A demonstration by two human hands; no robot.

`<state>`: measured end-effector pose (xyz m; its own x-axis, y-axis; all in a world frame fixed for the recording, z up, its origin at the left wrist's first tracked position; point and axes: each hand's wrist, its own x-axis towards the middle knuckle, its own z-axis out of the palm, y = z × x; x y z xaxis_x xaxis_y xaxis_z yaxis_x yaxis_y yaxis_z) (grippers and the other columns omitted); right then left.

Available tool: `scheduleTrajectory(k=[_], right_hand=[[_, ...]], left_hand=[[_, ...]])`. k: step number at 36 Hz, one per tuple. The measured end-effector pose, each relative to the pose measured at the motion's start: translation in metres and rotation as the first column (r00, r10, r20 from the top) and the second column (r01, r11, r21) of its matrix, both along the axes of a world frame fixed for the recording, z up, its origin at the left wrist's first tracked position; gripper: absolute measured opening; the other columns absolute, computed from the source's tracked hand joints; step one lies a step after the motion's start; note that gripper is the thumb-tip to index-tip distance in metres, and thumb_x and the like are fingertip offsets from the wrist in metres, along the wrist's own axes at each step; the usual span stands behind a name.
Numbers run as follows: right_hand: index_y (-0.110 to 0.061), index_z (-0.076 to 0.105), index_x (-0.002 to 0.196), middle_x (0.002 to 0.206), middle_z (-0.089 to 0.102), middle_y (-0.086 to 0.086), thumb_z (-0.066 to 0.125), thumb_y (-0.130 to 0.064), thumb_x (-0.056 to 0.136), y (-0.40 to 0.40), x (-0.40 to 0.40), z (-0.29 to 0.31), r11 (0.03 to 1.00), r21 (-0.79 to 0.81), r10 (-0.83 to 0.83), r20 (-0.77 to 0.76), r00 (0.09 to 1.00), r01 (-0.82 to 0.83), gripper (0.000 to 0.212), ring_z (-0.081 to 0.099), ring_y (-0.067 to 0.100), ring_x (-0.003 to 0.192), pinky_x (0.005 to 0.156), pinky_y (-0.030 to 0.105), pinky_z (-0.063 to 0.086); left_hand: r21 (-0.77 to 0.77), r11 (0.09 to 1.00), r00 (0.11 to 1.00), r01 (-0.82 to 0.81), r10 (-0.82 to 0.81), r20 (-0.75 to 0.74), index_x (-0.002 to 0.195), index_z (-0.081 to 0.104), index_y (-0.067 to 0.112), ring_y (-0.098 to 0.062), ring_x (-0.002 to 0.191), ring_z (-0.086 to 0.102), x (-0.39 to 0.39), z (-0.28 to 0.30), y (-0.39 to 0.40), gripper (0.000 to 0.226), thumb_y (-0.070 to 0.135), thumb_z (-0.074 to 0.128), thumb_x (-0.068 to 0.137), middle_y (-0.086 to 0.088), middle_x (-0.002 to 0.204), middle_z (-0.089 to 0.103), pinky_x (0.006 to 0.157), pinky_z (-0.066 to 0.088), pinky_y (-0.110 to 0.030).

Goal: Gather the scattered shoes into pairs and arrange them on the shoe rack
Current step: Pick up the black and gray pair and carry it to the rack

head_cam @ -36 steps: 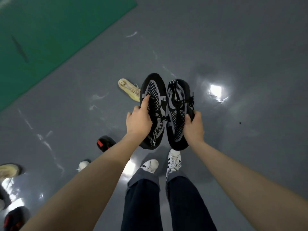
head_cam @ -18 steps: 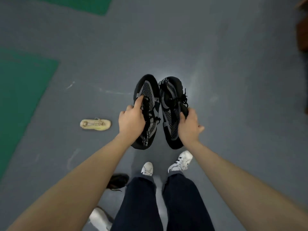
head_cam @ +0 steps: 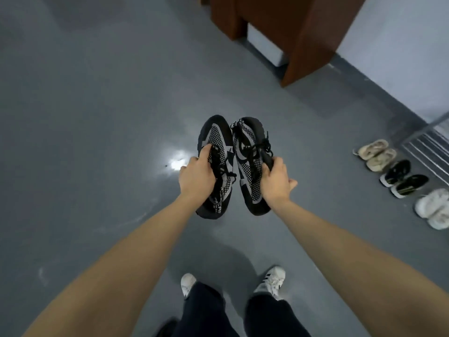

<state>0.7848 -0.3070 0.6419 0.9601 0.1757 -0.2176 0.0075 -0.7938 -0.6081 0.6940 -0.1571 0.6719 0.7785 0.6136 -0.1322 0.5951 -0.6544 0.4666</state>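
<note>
Head camera looks down on a person standing on a grey floor (head_cam: 97, 117), arms out, carrying one black-and-grey shoe in each hand. Left hand (head_cam: 196, 180) grips the left shoe (head_cam: 216, 142) by its outer side, thumb over the laces; right hand (head_cam: 275, 182) grips the right shoe (head_cam: 247, 144) the same way. Both shoes are in the air, side by side, toes pointing away. At right, three pairs sit in a row beside the metal shoe rack (head_cam: 430, 147): beige (head_cam: 375, 154), black (head_cam: 403, 178), white (head_cam: 433, 207). A brown wooden cabinet (head_cam: 303, 32) stands ahead.
</note>
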Motion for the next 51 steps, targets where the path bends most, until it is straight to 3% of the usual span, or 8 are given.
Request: scheduleTrajectory(k=[5, 8, 11, 18, 32, 40, 47, 51], right_hand=[[-0.013, 0.045, 0.117, 0.112, 0.052, 0.006, 0.034, -0.026, 0.102, -0.105, 0.071, 0.012, 0.985, -0.009, -0.172, -0.025, 0.985, 0.172, 0.023, 0.045, 0.02, 0.084, 0.091, 0.036, 0.021], [-0.01, 0.044, 0.117, 0.112, 0.051, 0.008, 0.035, -0.027, 0.102, -0.157, 0.102, 0.02, 0.972, 0.034, -0.229, -0.068, 0.971, 0.231, 0.025, 0.051, 0.026, 0.095, 0.102, 0.045, 0.03], [-0.009, 0.044, 0.112, 0.106, 0.048, 0.007, 0.036, -0.027, 0.101, -0.208, 0.132, 0.028, 0.955, 0.041, -0.291, -0.043, 0.956, 0.293, 0.022, 0.053, 0.031, 0.1, 0.096, 0.053, 0.038], [-0.008, 0.045, 0.115, 0.113, 0.052, 0.012, 0.033, -0.028, 0.102, -0.292, 0.18, 0.034, 0.896, -0.058, -0.44, 0.012, 0.898, 0.44, 0.027, 0.053, 0.033, 0.102, 0.093, 0.05, 0.039], [-0.008, 0.044, 0.124, 0.123, 0.049, 0.009, 0.034, -0.025, 0.101, -0.303, 0.322, 0.019, 0.783, -0.04, -0.62, 0.031, 0.784, 0.62, 0.03, 0.051, 0.03, 0.111, 0.096, 0.048, 0.034], [-0.005, 0.046, 0.12, 0.116, 0.048, 0.012, 0.037, -0.023, 0.101, -0.296, 0.398, 0.014, 0.739, 0.04, -0.673, -0.004, 0.739, 0.673, 0.028, 0.053, 0.028, 0.098, 0.081, 0.038, 0.045], [-0.004, 0.044, 0.124, 0.121, 0.046, 0.013, 0.036, -0.022, 0.102, -0.313, 0.444, 0.003, 0.686, 0.07, -0.723, -0.046, 0.69, 0.724, 0.03, 0.049, 0.027, 0.101, 0.078, 0.029, 0.035], [-0.003, 0.042, 0.126, 0.127, 0.039, 0.015, 0.037, -0.021, 0.102, -0.325, 0.461, -0.009, 0.641, 0.075, -0.761, -0.073, 0.645, 0.764, 0.031, 0.045, 0.025, 0.088, 0.076, 0.027, 0.032]], left_hand=[[0.011, 0.98, 0.98, 0.198, -0.198, 0.024, 0.145, 0.029, 0.027, -0.029, 0.081, 0.055, 0.095, 0.007, -0.088, 0.053, 0.009, 0.037, 0.096, -0.01, 0.093, 0.057, 0.08, 0.045, -0.04], [-0.003, 0.957, 0.956, 0.291, -0.29, 0.045, 0.146, 0.028, 0.026, -0.03, 0.08, 0.055, 0.138, 0.011, -0.131, 0.054, 0.009, 0.037, 0.095, -0.01, 0.09, 0.055, 0.077, 0.045, -0.039], [-0.036, 0.934, 0.935, 0.356, -0.355, 0.019, 0.146, 0.024, 0.029, -0.033, 0.085, 0.057, 0.179, 0.013, -0.179, 0.055, 0.01, 0.036, 0.097, -0.013, 0.101, 0.057, 0.08, 0.048, -0.043], [-0.094, 0.855, 0.86, 0.51, -0.505, 0.076, 0.145, 0.025, 0.027, -0.033, 0.088, 0.055, 0.256, 0.02, -0.269, 0.055, 0.008, 0.035, 0.094, -0.013, 0.103, 0.055, 0.08, 0.049, -0.045], [-0.062, 0.735, 0.738, 0.675, -0.675, 0.025, 0.145, 0.026, 0.026, -0.033, 0.091, 0.055, 0.443, 0.006, -0.286, 0.056, 0.006, 0.036, 0.093, -0.012, 0.102, 0.056, 0.078, 0.048, -0.043], [-0.087, 0.643, 0.644, 0.761, -0.765, -0.022, 0.144, 0.027, 0.026, -0.034, 0.088, 0.057, 0.541, 0.002, -0.273, 0.055, 0.007, 0.037, 0.093, -0.012, 0.1, 0.057, 0.078, 0.05, -0.046], [-0.069, 0.571, 0.567, 0.818, -0.821, -0.063, 0.144, 0.027, 0.026, -0.038, 0.094, 0.055, 0.603, -0.009, -0.288, 0.055, 0.008, 0.037, 0.093, -0.015, 0.106, 0.057, 0.083, 0.047, -0.047], [-0.073, 0.556, 0.552, 0.828, -0.831, -0.071, 0.143, 0.029, 0.026, -0.038, 0.092, 0.055, 0.623, -0.019, -0.307, 0.054, 0.007, 0.037, 0.093, -0.015, 0.102, 0.057, 0.082, 0.047, -0.047]])
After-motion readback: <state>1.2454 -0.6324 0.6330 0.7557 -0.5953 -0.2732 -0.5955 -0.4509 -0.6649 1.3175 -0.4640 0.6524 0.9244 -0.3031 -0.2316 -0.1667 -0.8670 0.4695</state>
